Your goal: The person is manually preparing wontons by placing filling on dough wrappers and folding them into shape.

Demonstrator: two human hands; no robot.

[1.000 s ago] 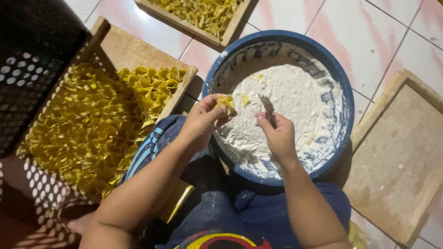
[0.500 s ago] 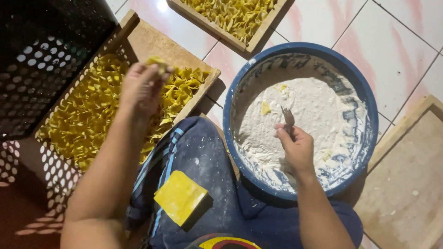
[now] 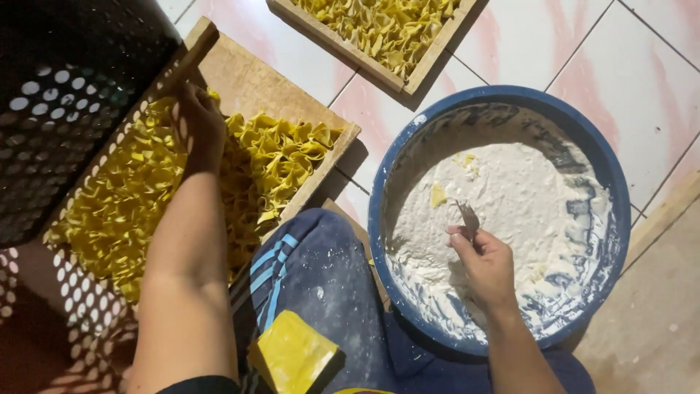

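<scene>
Here | left hand (image 3: 195, 125) fingers together, resting on folded pasta (image 3: 277, 157) in tray (image 3: 251, 80) | right hand (image 3: 487, 264) pinching spoon (image 3: 467, 217) in flour bowl (image 3: 394, 182) | pasta looks light, soft, crushable; lift by edges

This looks like a home food-making spot set up on the floor, not a fitted kitchen. Pale, pink-veined floor tiles (image 3: 292, 51) show at twelve o'clock. Shallow wooden trays (image 3: 255, 80) heaped with folded yellow dough pieces (image 3: 277, 153) lie at ten and twelve o'clock, a blue plastic basin (image 3: 605, 168) of white flour (image 3: 525, 211) at three, a black perforated crate (image 3: 65, 95) at nine.
</scene>
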